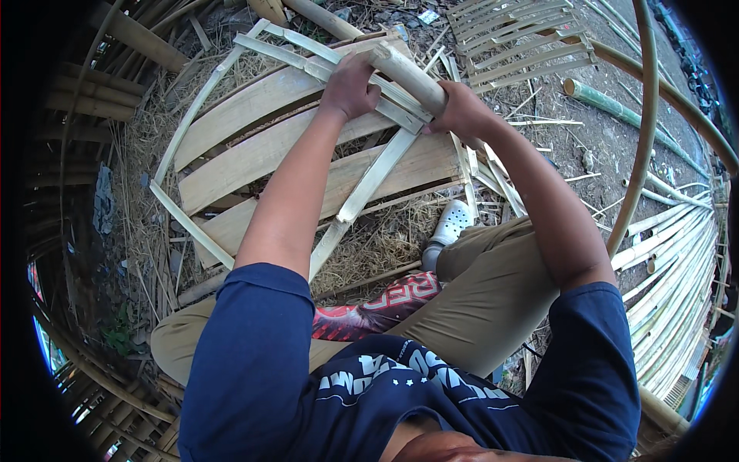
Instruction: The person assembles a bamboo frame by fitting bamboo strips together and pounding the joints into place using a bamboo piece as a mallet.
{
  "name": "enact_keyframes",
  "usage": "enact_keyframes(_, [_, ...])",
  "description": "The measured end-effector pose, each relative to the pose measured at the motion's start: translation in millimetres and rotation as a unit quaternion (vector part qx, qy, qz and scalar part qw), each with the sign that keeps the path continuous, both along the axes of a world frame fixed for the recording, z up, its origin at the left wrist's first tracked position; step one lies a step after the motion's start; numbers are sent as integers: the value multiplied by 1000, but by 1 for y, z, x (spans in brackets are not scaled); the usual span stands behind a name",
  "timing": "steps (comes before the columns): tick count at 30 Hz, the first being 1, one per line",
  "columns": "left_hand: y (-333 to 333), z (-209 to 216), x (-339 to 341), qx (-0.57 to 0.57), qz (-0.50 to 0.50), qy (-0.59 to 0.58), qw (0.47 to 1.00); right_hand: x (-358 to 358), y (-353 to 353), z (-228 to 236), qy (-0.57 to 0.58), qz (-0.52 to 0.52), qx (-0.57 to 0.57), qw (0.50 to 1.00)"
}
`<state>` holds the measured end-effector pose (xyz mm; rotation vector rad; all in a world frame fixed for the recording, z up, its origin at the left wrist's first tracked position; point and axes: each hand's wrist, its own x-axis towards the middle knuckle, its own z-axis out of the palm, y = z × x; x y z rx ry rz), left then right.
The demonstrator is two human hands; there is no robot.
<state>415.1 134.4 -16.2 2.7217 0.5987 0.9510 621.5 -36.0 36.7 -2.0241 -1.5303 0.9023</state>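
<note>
My left hand [352,85] is closed at the far end of a thick, pale bamboo pole [409,75], above some split strips. My right hand [460,109] wraps round the pole's nearer end, its fingertips close to the strip ends. Just under the pole runs a pair of pale split bamboo strips [402,114]. They belong to a loose, many-sided frame of strips [202,100] that spreads to the left. Another strip [375,179] slants from below my right hand toward my lap. The undersides of both grips are hidden.
Wide wooden planks [258,165] lie under the frame on straw-strewn ground. A slatted bamboo panel [523,42] lies far right, with a green bamboo pole [608,104] nearby. Many bamboo poles [677,285] are piled at right. A curved pole [645,131] arches beside my right arm.
</note>
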Motion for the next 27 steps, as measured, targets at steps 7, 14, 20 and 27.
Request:
enact_keyframes(7, [-3, -2, -1, -31, 3, -20, 999, -13, -5, 7, -39, -17, -2, 999])
enact_keyframes(14, [-4, -3, 0, -39, 3, -14, 999, -10, -7, -6, -24, -26, 25, 999])
enact_keyframes(20, [-2, -4, -1, -28, -17, -38, 999, -8, -8, -6, -25, -30, 37, 999])
enact_keyframes(27, [-5, -2, -3, -60, -25, -41, 997, -2, -7, -9, 18, 0, 31, 999])
